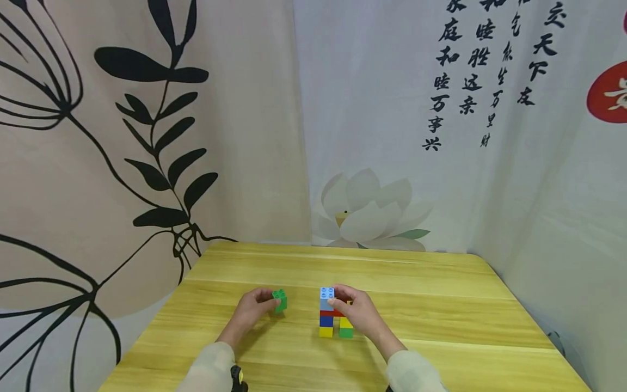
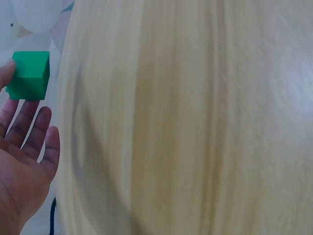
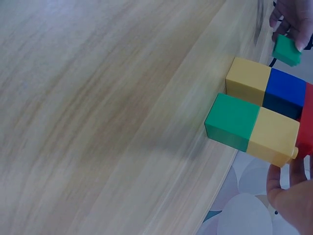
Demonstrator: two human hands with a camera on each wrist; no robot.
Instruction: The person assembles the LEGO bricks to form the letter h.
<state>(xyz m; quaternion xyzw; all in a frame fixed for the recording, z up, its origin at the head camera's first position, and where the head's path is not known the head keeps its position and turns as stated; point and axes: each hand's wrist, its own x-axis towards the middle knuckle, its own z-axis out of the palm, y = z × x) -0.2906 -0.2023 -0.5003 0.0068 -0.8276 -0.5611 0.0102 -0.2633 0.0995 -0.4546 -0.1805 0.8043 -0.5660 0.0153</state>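
Note:
My left hand (image 1: 251, 310) pinches a small green brick (image 1: 280, 301) between thumb and fingers, left of a built block structure. In the left wrist view the thumb lies on the green brick (image 2: 30, 76), with the other fingers spread below it. My right hand (image 1: 363, 313) grips the structure's upper part, its thumb on the light blue brick (image 1: 326, 302). Beneath that runs a red brick (image 1: 325, 313), partly hidden by the hand. One leg is a dark blue brick (image 3: 284, 93) and a yellow brick (image 3: 247, 81); the other is yellow (image 3: 273, 134) over green (image 3: 232, 122).
The wooden table (image 1: 441, 283) extends around both hands. Behind it hangs a cloth backdrop (image 1: 259, 136) with black plants, a lotus and written characters. A dark cable (image 1: 555, 340) shows past the table's right edge.

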